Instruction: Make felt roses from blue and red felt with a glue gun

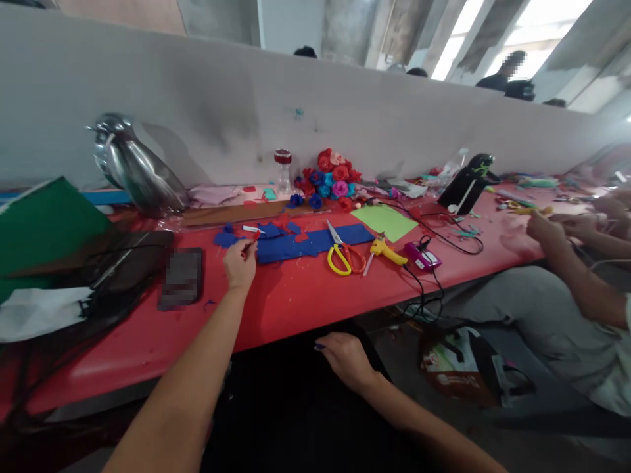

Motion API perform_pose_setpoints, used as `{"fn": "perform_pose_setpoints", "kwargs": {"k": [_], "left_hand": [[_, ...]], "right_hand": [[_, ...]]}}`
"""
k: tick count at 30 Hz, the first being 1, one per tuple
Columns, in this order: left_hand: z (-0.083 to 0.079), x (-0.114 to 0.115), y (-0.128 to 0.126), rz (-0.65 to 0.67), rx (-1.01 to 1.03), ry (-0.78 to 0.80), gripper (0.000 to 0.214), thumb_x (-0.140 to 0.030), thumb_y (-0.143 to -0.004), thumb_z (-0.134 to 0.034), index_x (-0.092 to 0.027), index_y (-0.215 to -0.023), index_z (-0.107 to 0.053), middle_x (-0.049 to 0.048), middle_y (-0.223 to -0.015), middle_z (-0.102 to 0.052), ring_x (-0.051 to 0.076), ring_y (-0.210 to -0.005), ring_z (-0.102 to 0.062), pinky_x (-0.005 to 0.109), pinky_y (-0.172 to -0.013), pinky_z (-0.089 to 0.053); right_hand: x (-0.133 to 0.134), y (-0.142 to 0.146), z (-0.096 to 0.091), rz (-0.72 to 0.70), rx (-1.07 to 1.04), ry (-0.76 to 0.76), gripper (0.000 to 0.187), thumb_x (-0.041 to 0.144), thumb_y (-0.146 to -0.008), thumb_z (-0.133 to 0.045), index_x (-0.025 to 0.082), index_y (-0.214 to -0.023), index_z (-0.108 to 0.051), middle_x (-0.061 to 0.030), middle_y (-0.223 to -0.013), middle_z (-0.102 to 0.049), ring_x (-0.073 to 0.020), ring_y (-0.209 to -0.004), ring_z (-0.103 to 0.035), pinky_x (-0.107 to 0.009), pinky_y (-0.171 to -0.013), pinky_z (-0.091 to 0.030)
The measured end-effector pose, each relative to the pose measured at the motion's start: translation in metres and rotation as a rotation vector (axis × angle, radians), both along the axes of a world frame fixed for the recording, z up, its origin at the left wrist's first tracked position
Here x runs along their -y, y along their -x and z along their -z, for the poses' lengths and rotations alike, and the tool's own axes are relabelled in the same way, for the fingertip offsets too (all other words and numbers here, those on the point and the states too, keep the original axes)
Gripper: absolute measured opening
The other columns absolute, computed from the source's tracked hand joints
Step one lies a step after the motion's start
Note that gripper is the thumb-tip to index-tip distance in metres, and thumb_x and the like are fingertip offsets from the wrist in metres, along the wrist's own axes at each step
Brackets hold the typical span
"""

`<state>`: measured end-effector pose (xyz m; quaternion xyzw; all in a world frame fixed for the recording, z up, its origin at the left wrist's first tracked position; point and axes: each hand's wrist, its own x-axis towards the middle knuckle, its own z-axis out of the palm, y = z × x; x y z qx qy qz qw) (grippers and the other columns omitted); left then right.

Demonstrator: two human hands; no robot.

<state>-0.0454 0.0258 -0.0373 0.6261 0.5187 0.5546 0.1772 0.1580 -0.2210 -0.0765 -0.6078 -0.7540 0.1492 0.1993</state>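
My left hand (240,261) is over the red table, its fingers closed around a small red object (255,237) whose kind I cannot make out. A short white stick (252,229) lies by its fingertips, next to crumpled blue scraps (227,235). To its right stretches a blue strip (290,247). Scissors (339,249) with yellow and red handles rest across that strip. My right hand (345,358) is low over my dark lap, fingers curled, pinching a small dark blue piece (319,346).
Right of the scissors lie a yellow glue gun (387,252), a purple box (422,256) with black cables, and a green sheet (386,222). Behind stand paper flowers (336,173), a glass jar (284,174) and a metal jug (135,164). A dark phone (182,279) lies left. A co-worker's hands (547,226) work at right.
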Motion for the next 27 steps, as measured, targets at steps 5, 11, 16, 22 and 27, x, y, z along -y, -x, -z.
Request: {"fn": "perform_pose_setpoints", "kwargs": {"k": [5,11,16,22,27], "left_hand": [[-0.001,0.002,0.001,-0.004,0.005,0.0,0.016,-0.035,-0.076,-0.057,-0.021,-0.076,-0.064,0.0052,-0.075,-0.065,0.02,-0.073,-0.056,0.029,-0.07,-0.042],[-0.002,0.002,0.001,-0.004,0.036,-0.013,0.016,-0.037,-0.074,-0.058,-0.022,-0.075,-0.064,0.005,-0.073,-0.065,0.021,-0.072,-0.056,0.03,-0.069,-0.041],[-0.001,0.002,0.002,0.023,0.119,0.019,0.017,-0.038,-0.072,-0.059,-0.022,-0.075,-0.063,0.0044,-0.075,-0.064,0.021,-0.074,-0.056,0.031,-0.074,-0.042],[-0.013,0.015,0.0,0.033,0.298,0.036,0.015,-0.036,-0.071,-0.059,-0.022,-0.075,-0.058,0.0012,-0.073,-0.059,0.018,-0.074,-0.055,0.029,-0.075,-0.043],[-0.026,0.045,-0.006,0.123,0.458,0.055,0.019,-0.041,-0.078,-0.055,-0.023,-0.078,-0.051,-0.0051,-0.06,-0.046,0.012,-0.055,-0.045,0.023,-0.059,-0.039]], "right_hand": [[-0.06,0.007,-0.054,-0.004,-0.187,-0.186,0.028,0.027,-0.092,-0.045,0.025,-0.103,-0.071,-0.0073,-0.094,-0.073,-0.02,-0.083,-0.067,-0.031,-0.079,-0.05],[-0.168,0.021,-0.069,0.291,-0.384,-0.188,0.043,0.013,-0.08,-0.053,0.014,-0.122,-0.059,-0.0161,-0.109,-0.066,-0.0256,-0.095,-0.063,-0.04,-0.089,-0.048],[-0.167,0.023,-0.036,0.289,-0.457,-0.195,0.043,0.013,-0.079,-0.051,0.015,-0.122,-0.056,-0.0092,-0.094,-0.066,-0.0182,-0.08,-0.063,-0.033,-0.081,-0.052],[-0.169,0.021,-0.028,0.301,-0.52,-0.215,0.036,0.017,-0.079,-0.051,0.019,-0.114,-0.057,-0.0029,-0.082,-0.065,-0.0153,-0.071,-0.061,-0.029,-0.073,-0.052],[-0.171,0.021,-0.031,0.301,-0.528,-0.221,0.028,0.016,-0.079,-0.049,0.018,-0.105,-0.061,-0.0029,-0.079,-0.065,-0.0155,-0.07,-0.061,-0.028,-0.07,-0.051]]}}
